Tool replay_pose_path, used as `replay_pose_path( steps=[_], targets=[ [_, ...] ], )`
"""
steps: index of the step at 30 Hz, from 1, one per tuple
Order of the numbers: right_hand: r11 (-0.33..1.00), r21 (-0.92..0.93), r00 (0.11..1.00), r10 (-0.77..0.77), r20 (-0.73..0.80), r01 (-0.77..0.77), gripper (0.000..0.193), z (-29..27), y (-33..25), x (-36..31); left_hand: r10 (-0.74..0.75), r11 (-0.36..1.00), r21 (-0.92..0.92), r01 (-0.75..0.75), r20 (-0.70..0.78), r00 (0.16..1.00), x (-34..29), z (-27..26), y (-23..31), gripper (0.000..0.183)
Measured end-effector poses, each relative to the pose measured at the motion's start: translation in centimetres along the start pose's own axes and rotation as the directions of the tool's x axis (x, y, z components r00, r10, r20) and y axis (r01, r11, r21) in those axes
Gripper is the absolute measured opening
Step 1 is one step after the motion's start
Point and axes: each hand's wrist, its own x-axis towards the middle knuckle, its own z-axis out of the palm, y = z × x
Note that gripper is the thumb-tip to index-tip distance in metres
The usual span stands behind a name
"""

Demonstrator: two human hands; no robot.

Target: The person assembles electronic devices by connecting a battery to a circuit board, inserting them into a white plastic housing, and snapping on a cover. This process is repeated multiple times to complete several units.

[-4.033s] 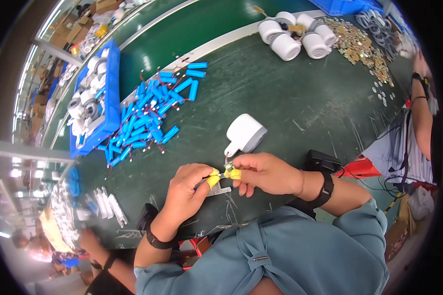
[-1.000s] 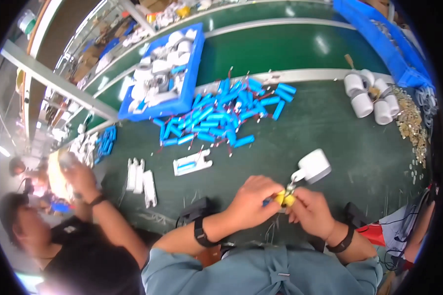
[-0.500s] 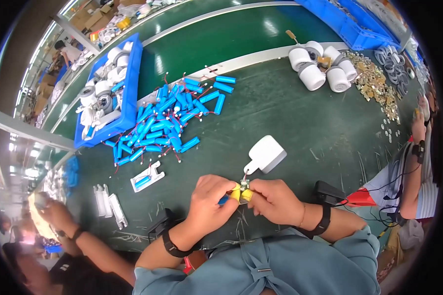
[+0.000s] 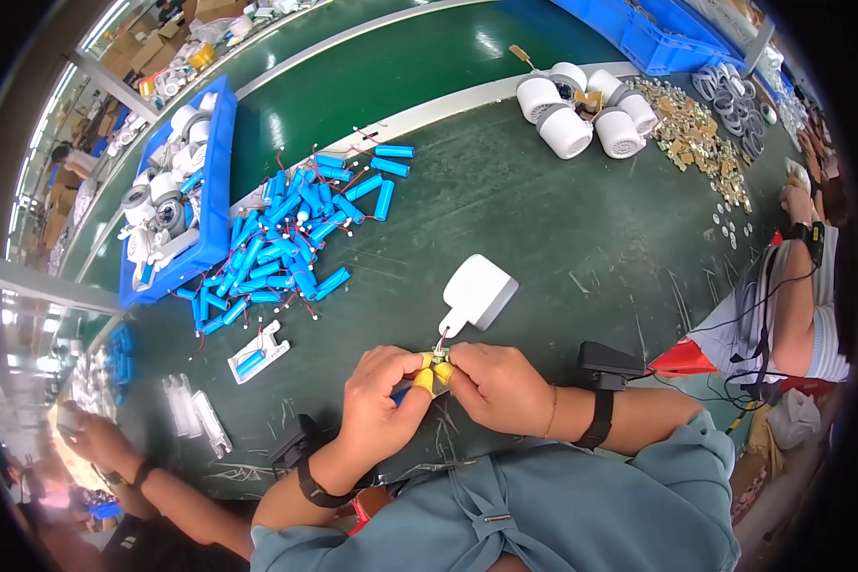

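My left hand and my right hand meet in front of me, fingers closed in a pinch, with yellow covers on some fingertips. Between them is a small circuit board, partly hidden by the fingers. Thin wires run from it to a white housing with a grey band, which lies just beyond on the table. A bit of a blue battery cell shows beside my left fingers; most of it is hidden. Both wrists wear black straps.
A heap of wired blue battery cells lies left, near a blue crate of white parts. White plastic holders and a holder with a cell sit nearer. White housings and small boards lie far right. Co-workers' arms flank me.
The view has shifted, so the table and its things appear farther left. My hands stay pinched together at the circuit board, with only slight finger movement.
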Motion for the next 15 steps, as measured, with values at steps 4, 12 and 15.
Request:
replay_pose_path(
  steps=[4, 12, 15],
  targets=[
    [0.999, -0.029, 0.999, -0.045, 0.008, 0.045, 0.008, -0.1, 0.0, 0.1, 0.126, 0.99, 0.062, -0.127, 0.017, 0.992, 0.3, -0.2, 0.0, 0.022],
    [0.998, -0.044, 0.998, -0.03, 0.053, 0.032, 0.013, 0.0, 0.0, 0.1, 0.202, 0.976, 0.079, -0.204, 0.03, 0.979, 0.6, -0.1, -0.1, 0.023],
    [0.998, -0.04, 0.999, -0.043, 0.011, 0.043, 0.015, 0.1, 0.2, 0.6, 0.088, 0.996, 0.005, -0.089, 0.083, 0.993, 1.1, -0.9, -0.4, 0.022]
  ],
)
